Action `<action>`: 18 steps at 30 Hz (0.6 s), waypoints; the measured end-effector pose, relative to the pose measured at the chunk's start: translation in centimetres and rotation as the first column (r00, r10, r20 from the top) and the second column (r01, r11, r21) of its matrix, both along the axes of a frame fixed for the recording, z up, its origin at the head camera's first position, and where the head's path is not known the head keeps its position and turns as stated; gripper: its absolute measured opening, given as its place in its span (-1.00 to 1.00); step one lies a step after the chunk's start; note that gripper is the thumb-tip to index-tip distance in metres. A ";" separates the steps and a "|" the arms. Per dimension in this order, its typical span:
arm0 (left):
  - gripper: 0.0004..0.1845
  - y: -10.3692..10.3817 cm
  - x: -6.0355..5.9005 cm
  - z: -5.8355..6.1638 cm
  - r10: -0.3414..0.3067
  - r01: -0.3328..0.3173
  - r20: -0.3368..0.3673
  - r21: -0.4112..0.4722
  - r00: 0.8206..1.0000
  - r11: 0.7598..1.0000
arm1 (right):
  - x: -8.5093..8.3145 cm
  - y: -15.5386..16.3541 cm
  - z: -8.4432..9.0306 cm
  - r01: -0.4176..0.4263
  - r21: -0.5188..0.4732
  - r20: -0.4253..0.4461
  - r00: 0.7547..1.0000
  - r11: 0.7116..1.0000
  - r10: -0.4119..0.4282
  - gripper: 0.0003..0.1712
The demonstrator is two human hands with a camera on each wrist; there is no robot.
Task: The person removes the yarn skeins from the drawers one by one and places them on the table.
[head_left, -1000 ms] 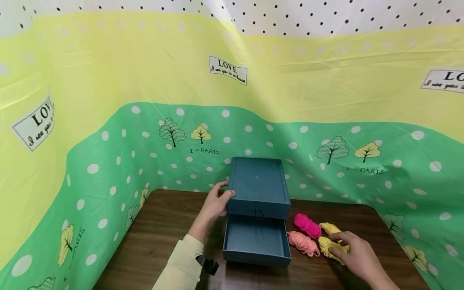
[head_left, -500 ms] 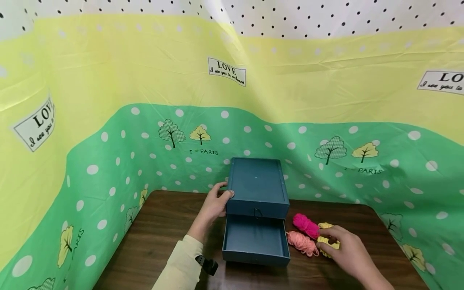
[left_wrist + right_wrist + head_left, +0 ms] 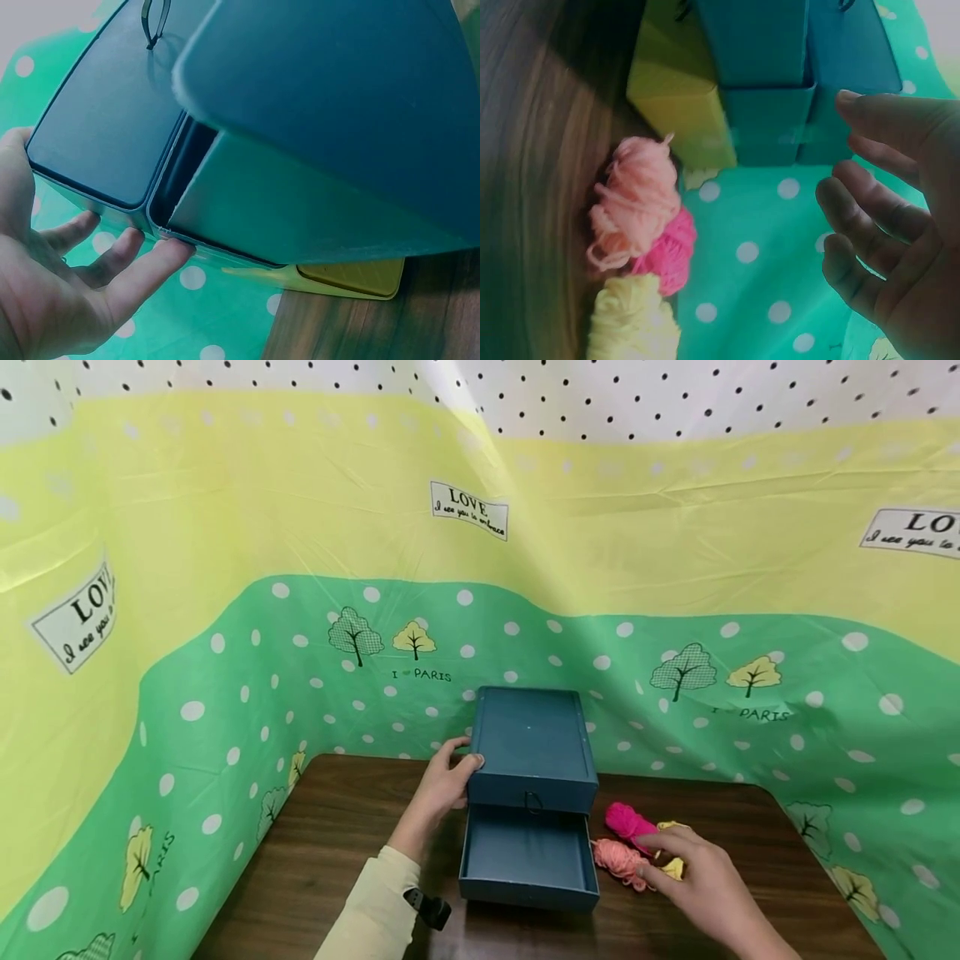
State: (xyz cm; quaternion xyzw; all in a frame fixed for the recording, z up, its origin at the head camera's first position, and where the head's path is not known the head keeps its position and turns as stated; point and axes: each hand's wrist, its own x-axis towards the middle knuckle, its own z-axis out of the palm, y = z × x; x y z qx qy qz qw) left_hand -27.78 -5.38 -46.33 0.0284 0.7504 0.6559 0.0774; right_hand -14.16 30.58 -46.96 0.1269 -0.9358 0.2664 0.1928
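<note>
My left hand [image 3: 446, 781] grips the left side of a dark blue drawer box [image 3: 532, 735], thumb at the top edge and the other fingers along the side wall. The box's pulled-out drawer [image 3: 528, 856] has a bare floor. Beside it lie a salmon yarn skein [image 3: 618, 860], a magenta yarn skein [image 3: 628, 822] and yellow yarn [image 3: 634, 319]. Above the yarn hovers my right hand [image 3: 701, 881], fingers loosely bent and nothing between them. In the head view it covers much of the yellow yarn, and its thumb tip overlaps the salmon skein's end.
Under the blue tiers is a yellow tier [image 3: 679, 97], seen in both wrist views. A wire loop handle [image 3: 533, 802] hangs on the upper drawer's front. The dark wooden table [image 3: 322, 843] is backed by a patterned curtain [image 3: 375, 693].
My right hand has moved left, from over the yellow yarn to the salmon and magenta skeins. My left hand, the box and the open drawer have stayed in place.
</note>
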 end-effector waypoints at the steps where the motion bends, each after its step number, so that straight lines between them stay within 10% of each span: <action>1: -0.33 0.0 0.0 0.0 0.000 0.000 0.000 0.001 1.000 1.000 | 0.1 -0.2 0.2 -0.013 -0.007 -0.005 1.000 1.000 0.013 -0.60; 18: -0.31 0.3 0.1 -0.2 0.011 -0.011 -0.015 0.002 1.000 1.000 | 2.1 -3.8 2.0 -0.287 -0.209 0.178 0.929 0.935 0.325 -0.75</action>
